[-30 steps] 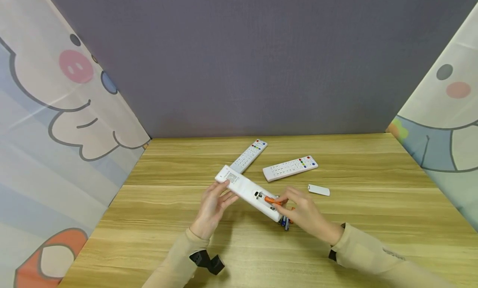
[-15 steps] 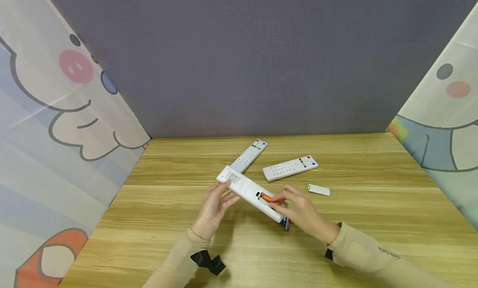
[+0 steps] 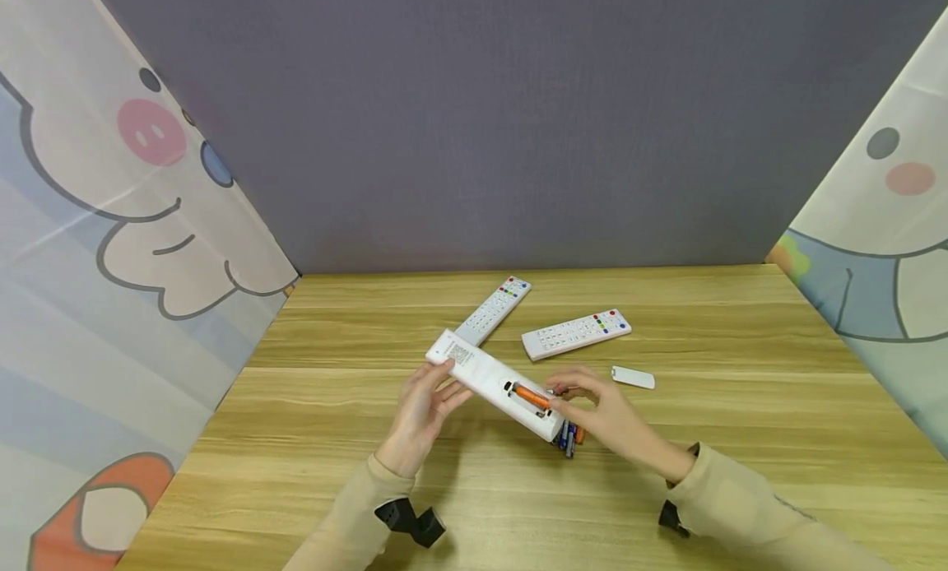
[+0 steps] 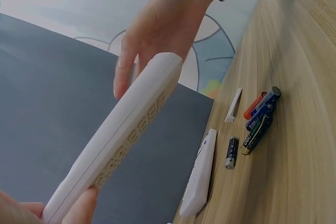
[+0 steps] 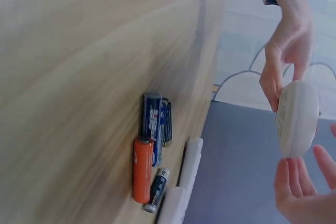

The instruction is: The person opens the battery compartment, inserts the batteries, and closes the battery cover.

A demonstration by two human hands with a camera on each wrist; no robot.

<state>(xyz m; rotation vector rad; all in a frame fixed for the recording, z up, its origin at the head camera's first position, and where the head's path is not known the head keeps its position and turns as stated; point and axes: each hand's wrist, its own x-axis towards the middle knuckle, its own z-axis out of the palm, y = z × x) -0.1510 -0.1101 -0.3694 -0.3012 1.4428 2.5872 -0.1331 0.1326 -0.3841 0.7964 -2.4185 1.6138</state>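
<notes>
My left hand (image 3: 416, 419) grips a white remote control (image 3: 481, 375), back side up, above the table. Its battery compartment is uncovered, and an orange battery (image 3: 530, 396) lies in it beside a bare slot with metal contacts. At the compartment end, my right hand (image 3: 603, 410) has its thumb and fingers apart with nothing pinched between them. In the right wrist view, some of its fingertips (image 5: 296, 167) meet the remote's edge. Below lie loose batteries: an orange one (image 5: 142, 170), a black one (image 4: 231, 153) and blue ones (image 4: 266, 103).
Two other white remote controls lie button side up behind the hands, one at the back (image 3: 492, 309) and one to its right (image 3: 576, 334). A small white battery cover (image 3: 633, 378) rests on the wooden table (image 3: 741, 439). A grey panel (image 3: 533, 127) stands behind.
The right hand has let go of the orange battery, which now lies in the compartment, and has drawn slightly right. The left hand still holds the remote almost in place.
</notes>
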